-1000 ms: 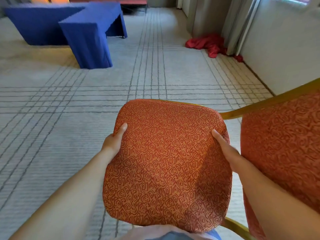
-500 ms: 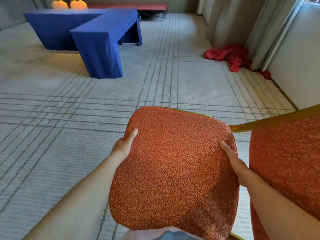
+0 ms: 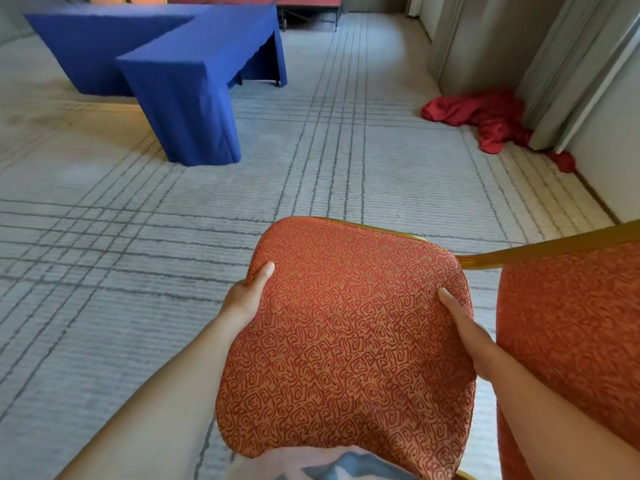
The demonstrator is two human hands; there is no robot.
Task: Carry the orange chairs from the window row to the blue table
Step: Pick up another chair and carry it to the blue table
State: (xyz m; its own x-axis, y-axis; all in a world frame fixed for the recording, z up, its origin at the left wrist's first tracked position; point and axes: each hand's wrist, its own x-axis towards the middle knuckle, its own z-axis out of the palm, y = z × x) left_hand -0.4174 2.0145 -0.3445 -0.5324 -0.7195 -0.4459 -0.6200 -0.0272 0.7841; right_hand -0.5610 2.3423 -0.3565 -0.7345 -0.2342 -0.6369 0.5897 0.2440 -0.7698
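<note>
I carry an orange patterned chair (image 3: pixel 346 334) with a gold frame, its seat in front of my chest and its backrest at the right edge of view. My left hand (image 3: pixel 247 296) grips the seat's left edge, thumb on top. My right hand (image 3: pixel 465 336) grips the seat's right edge, thumb on top as well. The blue table (image 3: pixel 194 77), draped in blue cloth, stands ahead at the upper left, a few steps away across the carpet.
Grey carpet with dark grid lines (image 3: pixel 329 161) stretches between me and the table. A crumpled red cloth (image 3: pixel 485 116) lies on the floor by the curtains (image 3: pixel 561 74) at the right wall. A red platform (image 3: pixel 304 1) sits at the far end.
I have moved forward with the chair: the blue table and red cloth are closer and lower in view. Both hands keep the same hold on the seat.
</note>
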